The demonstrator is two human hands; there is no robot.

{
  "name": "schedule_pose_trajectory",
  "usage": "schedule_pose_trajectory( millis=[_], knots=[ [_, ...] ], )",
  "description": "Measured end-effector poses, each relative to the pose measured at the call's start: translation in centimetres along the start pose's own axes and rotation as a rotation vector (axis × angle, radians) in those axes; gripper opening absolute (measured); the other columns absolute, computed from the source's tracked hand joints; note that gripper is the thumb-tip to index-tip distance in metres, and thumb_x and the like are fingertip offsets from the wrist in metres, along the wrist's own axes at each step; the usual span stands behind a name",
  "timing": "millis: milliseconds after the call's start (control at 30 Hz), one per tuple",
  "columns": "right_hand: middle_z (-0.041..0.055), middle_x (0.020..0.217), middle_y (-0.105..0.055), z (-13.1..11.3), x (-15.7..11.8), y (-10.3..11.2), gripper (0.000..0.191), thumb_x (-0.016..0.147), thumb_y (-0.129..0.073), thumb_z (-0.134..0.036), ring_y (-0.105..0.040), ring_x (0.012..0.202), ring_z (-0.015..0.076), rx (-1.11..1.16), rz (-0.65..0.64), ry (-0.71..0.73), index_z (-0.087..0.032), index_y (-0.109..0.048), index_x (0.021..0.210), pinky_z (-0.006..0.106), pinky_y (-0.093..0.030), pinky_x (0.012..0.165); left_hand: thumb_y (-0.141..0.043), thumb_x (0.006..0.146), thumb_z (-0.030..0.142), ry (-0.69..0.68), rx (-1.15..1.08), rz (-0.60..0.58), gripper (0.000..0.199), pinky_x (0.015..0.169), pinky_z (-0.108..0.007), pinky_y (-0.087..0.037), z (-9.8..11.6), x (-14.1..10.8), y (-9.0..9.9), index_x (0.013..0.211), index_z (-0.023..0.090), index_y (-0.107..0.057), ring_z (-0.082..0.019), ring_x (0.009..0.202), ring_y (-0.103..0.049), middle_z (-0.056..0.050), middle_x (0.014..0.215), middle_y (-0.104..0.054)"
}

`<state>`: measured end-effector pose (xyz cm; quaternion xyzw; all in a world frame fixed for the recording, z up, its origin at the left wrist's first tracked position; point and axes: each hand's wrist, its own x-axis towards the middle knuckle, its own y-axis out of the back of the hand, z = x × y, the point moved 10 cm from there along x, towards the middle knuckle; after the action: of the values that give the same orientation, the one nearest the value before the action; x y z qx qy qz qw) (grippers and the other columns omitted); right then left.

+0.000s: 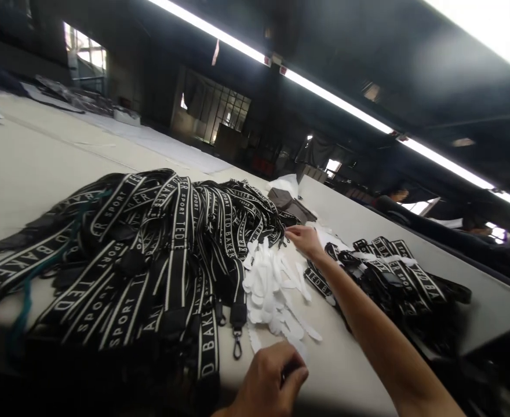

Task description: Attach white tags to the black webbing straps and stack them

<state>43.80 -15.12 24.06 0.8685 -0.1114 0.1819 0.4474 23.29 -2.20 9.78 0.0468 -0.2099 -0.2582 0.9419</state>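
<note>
A big heap of black straps (181, 220) with white TED BAKER SPORT lettering covers the table's near left part. Some end in metal snap hooks (237, 346). My right hand (307, 240) reaches out to the heap's far right edge, its fingertips pinched at a strap end with a small hook below them. Closer to me, my left hand (270, 379) is curled, thumb towards the fingers; whatever it holds, if anything, is hidden. Between the hands and the heap lies a loose pile of white strips (268, 284).
Further bundled straps (394, 272), with white bands round them, lie to the right of my forearm. A grey-brown folded item (287, 202) and white plastic (283, 184) sit beyond the heap. The pale table (29, 150) stretches away left. A teal cord (26, 301) hangs over the straps.
</note>
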Motion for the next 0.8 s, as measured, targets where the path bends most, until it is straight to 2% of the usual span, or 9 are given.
schedule_pose_trajectory(
  millis=[67,133,233,300,367,467,600,700,800],
  knots=[
    [0.0075,0.09,-0.075,-3.9,1.7,-6.5,0.017,0.082,-0.068,-0.03,-0.067,0.079,0.021,0.087,-0.068,0.027,-0.018,-0.076,0.091,0.034,-0.053,0.074,-0.057,0.08,0.016,0.005,0.001,0.008,0.009,0.065,-0.027,-0.039,-0.4,0.1,0.0,0.073,0.018,-0.062,-0.017,0.07,-0.057,-0.004,0.073,-0.064],
    [0.0083,0.09,-0.074,-7.0,3.5,-11.3,0.025,0.081,-0.07,-0.034,-0.068,0.078,0.019,0.114,-0.053,0.028,-0.015,-0.074,0.097,0.03,-0.053,0.072,-0.058,0.079,0.015,0.008,0.015,0.01,0.007,0.065,-0.028,-0.039,-1.1,0.3,0.1,0.075,0.018,-0.062,-0.018,0.072,-0.059,-0.004,0.075,-0.065],
    [0.0116,0.091,-0.073,-10.3,5.5,-15.4,0.039,0.077,-0.074,-0.039,-0.067,0.077,0.0196,0.104,-0.002,0.01,-0.009,-0.068,0.102,0.029,-0.051,0.069,-0.057,0.08,0.018,-0.021,0.082,0.012,0.005,0.061,-0.029,-0.036,-2.2,0.7,0.7,0.075,0.018,-0.06,-0.018,0.069,-0.058,-0.005,0.074,-0.064],
    [0.0142,0.093,-0.071,-11.9,6.1,-16.2,0.041,0.075,-0.076,-0.042,-0.066,0.081,0.0229,0.078,0.035,0.002,-0.01,-0.065,0.099,0.031,-0.05,0.071,-0.057,0.081,0.02,-0.044,0.122,0.021,0.006,0.06,-0.03,-0.036,-2.8,1.0,1.4,0.076,0.018,-0.06,-0.019,0.069,-0.057,-0.006,0.075,-0.063],
    [0.0152,0.094,-0.07,-13.5,6.5,-15.4,0.035,0.077,-0.075,-0.041,-0.065,0.086,0.0261,0.03,0.071,0.035,-0.013,-0.064,0.093,0.034,-0.048,0.075,-0.058,0.08,0.019,-0.035,0.141,0.038,0.004,0.063,-0.03,-0.037,-3.5,1.1,2.2,0.078,0.019,-0.061,-0.02,0.071,-0.058,-0.006,0.078,-0.064],
    [0.0128,0.089,-0.07,-16.1,7.1,-12.2,0.015,0.084,-0.068,-0.031,-0.064,0.089,0.0268,-0.059,0.135,0.162,-0.017,-0.064,0.084,0.036,-0.045,0.08,-0.058,0.081,0.018,-0.028,0.148,0.075,0.005,0.066,-0.03,-0.039,-3.6,1.0,3.2,0.079,0.02,-0.062,-0.02,0.073,-0.059,-0.006,0.079,-0.066],
    [0.0061,0.08,-0.07,-17.4,8.6,-8.1,0.005,0.078,-0.07,-0.016,-0.064,0.089,0.0237,0.043,0.14,0.206,-0.018,-0.066,0.075,0.034,-0.046,0.082,-0.054,0.082,0.014,-0.075,0.163,0.078,0.009,0.067,-0.03,-0.04,-2.4,0.6,3.2,0.08,0.02,-0.061,-0.02,0.074,-0.06,-0.007,0.079,-0.066],
    [0.0043,0.084,-0.071,-18.3,9.9,-5.3,0.015,0.09,-0.058,-0.027,-0.065,0.08,0.0183,0.166,0.129,0.207,-0.016,-0.068,0.093,0.03,-0.05,0.074,-0.055,0.082,0.015,-0.077,0.169,0.097,0.009,0.065,-0.029,-0.039,-2.1,0.2,3.2,0.078,0.02,-0.06,-0.019,0.072,-0.06,-0.006,0.077,-0.066],
    [0.0066,0.103,-0.072,-21.2,10.6,0.5,0.031,0.099,-0.044,-0.035,-0.067,0.085,0.016,0.467,0.191,0.357,-0.017,-0.062,0.116,0.03,-0.053,0.071,-0.056,0.082,0.017,-0.039,0.145,0.109,0.008,0.064,-0.028,-0.039,-2.1,0.2,3.4,0.075,0.019,-0.06,-0.018,0.07,-0.059,-0.005,0.075,-0.065]
  ],
)
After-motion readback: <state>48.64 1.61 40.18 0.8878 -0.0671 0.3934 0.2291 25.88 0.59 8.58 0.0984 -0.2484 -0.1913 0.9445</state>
